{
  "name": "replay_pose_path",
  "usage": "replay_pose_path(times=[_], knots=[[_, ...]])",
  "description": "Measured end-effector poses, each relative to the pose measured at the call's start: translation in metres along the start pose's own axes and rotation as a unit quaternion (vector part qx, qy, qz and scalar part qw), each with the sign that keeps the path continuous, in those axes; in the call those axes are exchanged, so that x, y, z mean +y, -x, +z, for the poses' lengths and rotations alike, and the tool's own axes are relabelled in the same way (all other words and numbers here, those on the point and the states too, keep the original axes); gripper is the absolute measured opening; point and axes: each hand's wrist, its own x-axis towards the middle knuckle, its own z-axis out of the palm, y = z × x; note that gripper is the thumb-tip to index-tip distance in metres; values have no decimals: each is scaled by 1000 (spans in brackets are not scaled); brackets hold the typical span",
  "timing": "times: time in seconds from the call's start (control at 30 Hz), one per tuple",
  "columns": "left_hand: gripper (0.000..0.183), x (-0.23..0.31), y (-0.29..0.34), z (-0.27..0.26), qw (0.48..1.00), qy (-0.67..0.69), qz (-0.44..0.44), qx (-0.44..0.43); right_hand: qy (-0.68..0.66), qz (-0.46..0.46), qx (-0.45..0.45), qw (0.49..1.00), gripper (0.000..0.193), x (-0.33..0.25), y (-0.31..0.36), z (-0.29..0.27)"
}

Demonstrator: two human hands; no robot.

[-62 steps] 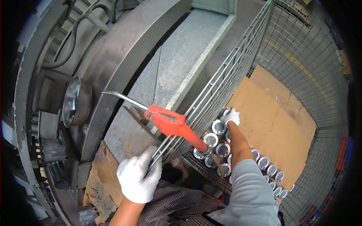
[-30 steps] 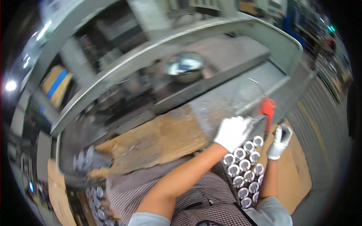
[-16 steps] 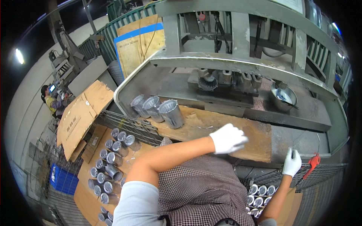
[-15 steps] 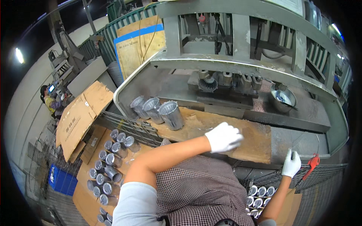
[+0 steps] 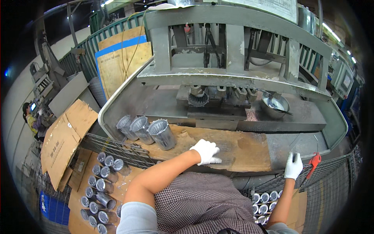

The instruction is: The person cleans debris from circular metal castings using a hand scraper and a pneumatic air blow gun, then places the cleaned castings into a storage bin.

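My left hand (image 5: 206, 152), in a white glove, is over the near edge of a worn brown board (image 5: 245, 150). Its thumb stands apart from the fingers, and I see nothing in it. To its left, three grey ribbed metal cups (image 5: 162, 134) stand on the board. My right hand (image 5: 293, 165), also gloved, is at the front edge of the machine's bed, fingers drawn together. A thin line shows just above its fingertips; whether the hand holds it I cannot tell. Right beside that hand hangs a red air blow gun (image 5: 314, 160).
Ahead is a grey press frame (image 5: 233, 78) with a ribbed cup (image 5: 198, 98) at its tooling. A metal bowl (image 5: 276, 105) sits on the bed. Rows of cups (image 5: 104, 185) lie on cardboard at lower left, more cups (image 5: 264, 197) at lower right. A person (image 5: 33, 121) is far left.
My left hand has drawn left and nearer to me along the board, its thumb now spread. My right hand stays beside the blow gun. The whole view has shifted.
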Motion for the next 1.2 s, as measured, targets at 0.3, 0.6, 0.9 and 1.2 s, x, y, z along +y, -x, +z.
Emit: replay_pose_path(times=[0.3,0.6,0.9,1.2], knots=[[54,7,7,11,998,4,-23,63,-100,16,80,992,18,-10,2,3],[47,22,7,-6,983,56,-45,171,-86,8,44,995,20,4,3,5],[55,21,12,0,1000,20,-2,22,-91,16,43,995,21,-3,3,2],[52,21,11,-2,1000,4,-3,6,-90,13,48,995,21,-4,2,0]])
